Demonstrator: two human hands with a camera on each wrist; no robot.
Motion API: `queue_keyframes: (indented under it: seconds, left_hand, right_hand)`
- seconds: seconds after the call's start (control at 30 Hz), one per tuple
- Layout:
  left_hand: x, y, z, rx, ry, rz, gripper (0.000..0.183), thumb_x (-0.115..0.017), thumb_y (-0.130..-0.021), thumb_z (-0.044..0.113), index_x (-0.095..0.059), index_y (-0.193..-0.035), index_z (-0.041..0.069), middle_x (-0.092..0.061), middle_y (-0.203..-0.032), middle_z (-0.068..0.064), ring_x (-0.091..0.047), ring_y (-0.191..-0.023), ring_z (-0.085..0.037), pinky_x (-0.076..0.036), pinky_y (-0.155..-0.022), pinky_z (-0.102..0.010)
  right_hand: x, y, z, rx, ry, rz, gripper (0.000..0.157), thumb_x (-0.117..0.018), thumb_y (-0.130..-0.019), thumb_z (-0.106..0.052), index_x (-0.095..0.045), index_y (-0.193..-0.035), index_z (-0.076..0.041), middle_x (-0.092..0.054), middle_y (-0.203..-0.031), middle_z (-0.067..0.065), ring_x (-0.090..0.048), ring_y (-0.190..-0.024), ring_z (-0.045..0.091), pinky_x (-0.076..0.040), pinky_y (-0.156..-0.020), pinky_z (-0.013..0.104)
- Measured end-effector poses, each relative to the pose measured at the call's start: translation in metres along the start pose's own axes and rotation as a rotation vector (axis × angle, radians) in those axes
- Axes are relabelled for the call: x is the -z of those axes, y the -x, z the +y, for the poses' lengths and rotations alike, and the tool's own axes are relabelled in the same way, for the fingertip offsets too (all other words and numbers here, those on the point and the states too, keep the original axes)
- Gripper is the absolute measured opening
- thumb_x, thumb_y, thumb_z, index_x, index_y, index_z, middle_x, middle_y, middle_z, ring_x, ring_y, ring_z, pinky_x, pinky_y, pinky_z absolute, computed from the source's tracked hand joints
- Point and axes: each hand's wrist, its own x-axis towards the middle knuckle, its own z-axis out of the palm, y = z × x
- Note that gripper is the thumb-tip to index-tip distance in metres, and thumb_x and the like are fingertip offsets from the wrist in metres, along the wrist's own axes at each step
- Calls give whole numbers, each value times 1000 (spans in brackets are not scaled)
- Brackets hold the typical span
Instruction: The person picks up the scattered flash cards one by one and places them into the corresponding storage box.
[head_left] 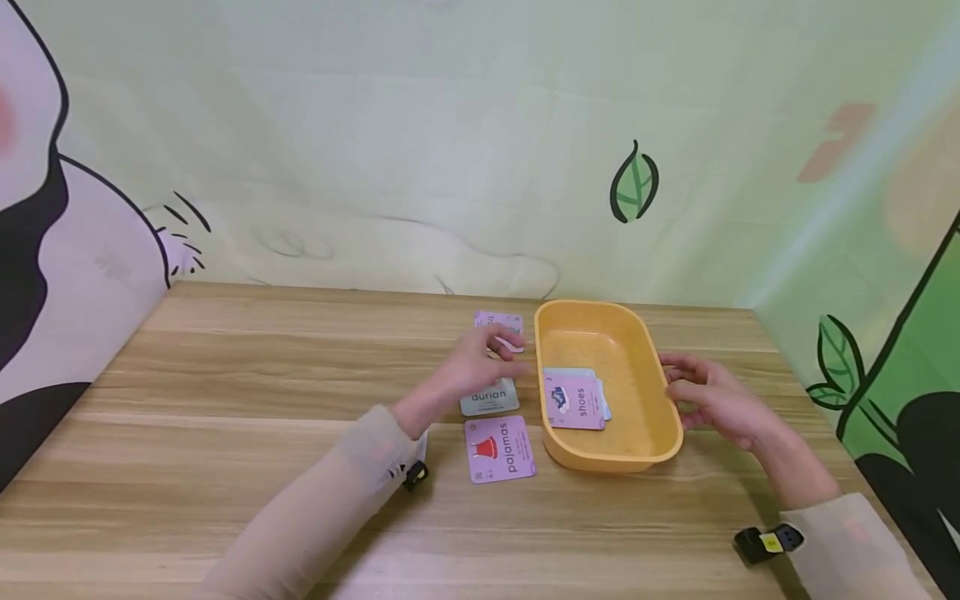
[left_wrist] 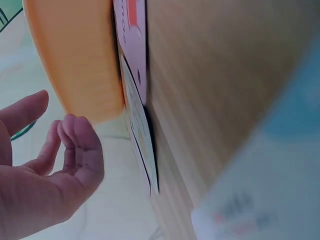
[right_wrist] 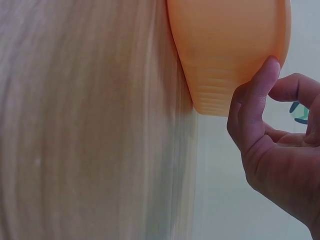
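A yellow plastic tray [head_left: 622, 454] stands on the table, holding a purple "shoes" card [head_left: 581, 403] on top of pale blue card edges. My left hand [head_left: 480, 362] hovers just left of the tray, its fingers loosely bent and nothing between them. Beneath it lies a "durian" card [head_left: 491, 402], partly covered. A purple card [head_left: 497, 319] peeks out beyond the fingers, and a "pajamas" card [head_left: 500, 450] lies nearer me. At the tray's right side, my right hand [head_left: 712, 396] touches the outer wall by the rim with its fingertips; I see no thumb hooked inside.
The wooden table [head_left: 262, 417] meets a printed fabric backdrop [head_left: 375, 167] at its back edge. A pale, blurred thing with print [left_wrist: 270, 185] fills the lower right of the left wrist view. Small black cameras [head_left: 768, 543] sit at both wrists.
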Motion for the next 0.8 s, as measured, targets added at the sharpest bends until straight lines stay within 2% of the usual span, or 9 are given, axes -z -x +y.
queue_keyframes:
  seconds: [0.23,0.4,0.57,0.8]
  left_hand:
    - [18,6,-8,6,-98,26,41,-79,-89,9,-65,-127,2,-60,-109,-13,-57,-94,-26,-51,-71,-31]
    - [26,9,-10,32,-237,31,47,-79,-88,10,-62,-132,1,-61,-126,-18,-57,-113,-32,-54,-89,-41]
    - [31,10,-12,54,-367,-6,56,-83,-84,7,-60,-135,-1,-57,-138,-20,-53,-128,-37,-48,-105,-49]
    - [34,11,-13,77,-606,-63,75,-90,-77,17,-57,-143,2,-51,-143,-22,-47,-130,-39,-43,-107,-54]
  right_hand:
    - [1,-1,1,-4,4,2,65,-54,-99,-3,-24,-155,11,-45,-133,31,-65,-90,19,-62,-64,36]
    - [1,0,0,-8,13,5,65,-54,-99,-4,-24,-155,11,-44,-133,30,-65,-90,19,-62,-65,36]
    - [1,0,-1,0,17,2,64,-54,-99,-4,-25,-154,11,-45,-134,31,-66,-92,18,-62,-65,36]
    - [1,0,0,8,7,-7,65,-54,-99,-3,-23,-155,12,-44,-135,32,-65,-93,17,-62,-64,36]
